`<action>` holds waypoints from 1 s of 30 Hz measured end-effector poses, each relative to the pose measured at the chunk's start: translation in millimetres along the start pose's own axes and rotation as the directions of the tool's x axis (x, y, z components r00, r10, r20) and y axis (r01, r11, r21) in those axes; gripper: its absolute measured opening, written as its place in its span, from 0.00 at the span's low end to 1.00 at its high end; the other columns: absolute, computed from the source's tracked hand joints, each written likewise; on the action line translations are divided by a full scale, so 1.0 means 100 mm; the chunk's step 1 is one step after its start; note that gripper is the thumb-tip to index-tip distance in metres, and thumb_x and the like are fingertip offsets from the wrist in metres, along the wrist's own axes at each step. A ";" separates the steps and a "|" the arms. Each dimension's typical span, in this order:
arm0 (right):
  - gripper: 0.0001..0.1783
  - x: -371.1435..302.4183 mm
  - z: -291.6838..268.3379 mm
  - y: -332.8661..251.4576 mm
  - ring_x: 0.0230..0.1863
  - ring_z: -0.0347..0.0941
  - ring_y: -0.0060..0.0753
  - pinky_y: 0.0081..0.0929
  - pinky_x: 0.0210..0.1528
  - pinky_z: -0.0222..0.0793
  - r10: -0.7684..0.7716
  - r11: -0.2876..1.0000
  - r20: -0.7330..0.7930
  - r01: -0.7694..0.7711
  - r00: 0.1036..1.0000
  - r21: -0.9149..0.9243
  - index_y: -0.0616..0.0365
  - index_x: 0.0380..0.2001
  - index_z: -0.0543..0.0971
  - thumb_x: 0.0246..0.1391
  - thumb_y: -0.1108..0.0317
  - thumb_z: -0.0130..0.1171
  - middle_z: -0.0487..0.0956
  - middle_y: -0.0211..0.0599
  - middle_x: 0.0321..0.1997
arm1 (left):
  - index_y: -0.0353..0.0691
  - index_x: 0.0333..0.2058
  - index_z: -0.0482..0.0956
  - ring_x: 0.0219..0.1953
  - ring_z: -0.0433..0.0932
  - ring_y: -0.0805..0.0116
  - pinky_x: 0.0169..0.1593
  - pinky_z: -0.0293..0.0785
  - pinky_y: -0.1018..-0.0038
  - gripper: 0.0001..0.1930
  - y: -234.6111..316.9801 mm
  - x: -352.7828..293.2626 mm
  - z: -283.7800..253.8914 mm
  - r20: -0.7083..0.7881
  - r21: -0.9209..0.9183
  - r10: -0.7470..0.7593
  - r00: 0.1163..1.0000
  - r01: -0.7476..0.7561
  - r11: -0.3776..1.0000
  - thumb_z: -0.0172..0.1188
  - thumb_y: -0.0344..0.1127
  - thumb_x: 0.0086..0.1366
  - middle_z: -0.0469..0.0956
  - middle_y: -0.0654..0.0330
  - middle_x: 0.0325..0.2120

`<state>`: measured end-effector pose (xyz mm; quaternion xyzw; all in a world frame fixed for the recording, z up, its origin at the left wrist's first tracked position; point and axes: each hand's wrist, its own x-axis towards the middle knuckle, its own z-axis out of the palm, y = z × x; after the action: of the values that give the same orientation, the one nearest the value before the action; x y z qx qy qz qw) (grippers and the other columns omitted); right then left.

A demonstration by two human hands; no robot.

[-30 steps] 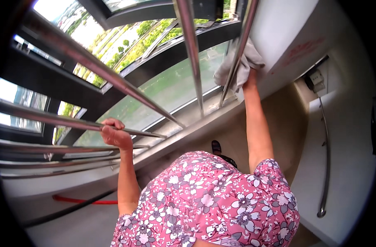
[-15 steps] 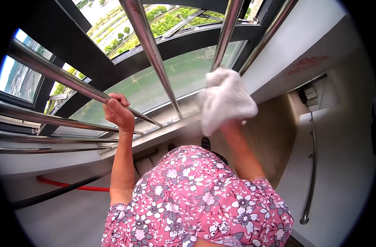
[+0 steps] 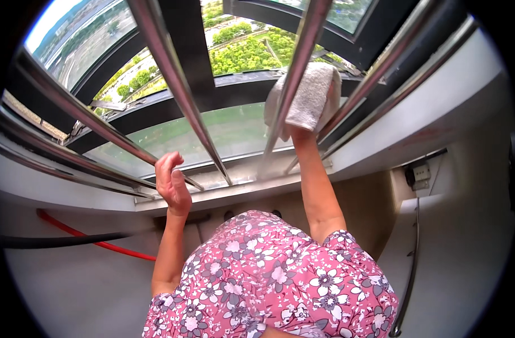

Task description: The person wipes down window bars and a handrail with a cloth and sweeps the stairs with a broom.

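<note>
My left hand [image 3: 173, 183] is curled at a shiny metal bar [image 3: 111, 132] of the window railing, near the bar's lower end. The bar passes behind the fingers. With my arm stretched forward, my right hand [image 3: 303, 134] holds a whitish-grey cloth [image 3: 314, 98]. The cloth drapes over most of that hand and hides its fingers. One upright metal bar [image 3: 294, 84] crosses in front of the cloth, which shows on both sides of it. Behind the railing is a dark-framed window with a greenish lower pane [image 3: 212, 128].
A pale sill [image 3: 243, 179] runs under the bars. At the lower left, a red hose or pipe [image 3: 80, 234] and a black rail [image 3: 60, 241] cross. To the right are a wall outlet [image 3: 421, 173] and a dark handrail [image 3: 414, 256]. Trees and roads lie far below outside.
My right hand has moved forward with the cloth, from in front of the railing to among the bars. My left hand stays at its bar. The view has shifted toward the window.
</note>
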<state>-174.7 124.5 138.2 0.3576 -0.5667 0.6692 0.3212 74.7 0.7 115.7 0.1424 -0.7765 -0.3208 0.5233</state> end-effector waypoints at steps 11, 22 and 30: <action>0.33 -0.21 0.04 -0.08 0.50 0.60 0.39 0.31 0.51 0.57 -0.225 0.970 0.518 0.242 0.825 0.036 0.61 0.48 0.61 0.38 0.56 0.54 0.63 0.43 0.48 | 0.29 0.33 0.69 0.26 0.69 0.72 0.32 0.68 0.78 0.10 0.14 0.07 -0.14 0.070 -0.166 -0.054 0.996 0.065 0.984 0.40 0.29 0.60 0.69 0.55 0.28; 0.24 -0.24 0.46 -0.12 0.52 0.60 0.46 0.38 0.57 0.42 -0.417 0.909 0.460 0.365 0.784 0.201 0.64 0.44 0.65 0.42 0.64 0.50 0.66 0.48 0.48 | 0.29 0.41 0.68 0.39 0.68 0.70 0.46 0.62 0.74 0.26 -0.27 0.66 0.18 0.749 -0.158 -0.499 0.435 0.850 0.503 0.62 0.40 0.45 0.70 0.56 0.39; 0.24 -0.42 0.55 -0.04 0.54 0.57 0.46 0.38 0.58 0.43 -0.024 0.948 0.675 -0.198 0.738 0.249 0.63 0.42 0.65 0.40 0.64 0.51 0.64 0.48 0.50 | 0.34 0.39 0.72 0.35 0.71 0.72 0.40 0.67 0.76 0.21 -0.43 0.74 0.39 0.845 -0.070 -0.376 0.380 0.776 0.627 0.59 0.41 0.48 0.73 0.59 0.32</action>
<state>-142.7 69.5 110.7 0.5916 -0.5501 0.5894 0.0052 4.0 -59.1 131.5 0.1350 -0.7127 -0.6884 0.0055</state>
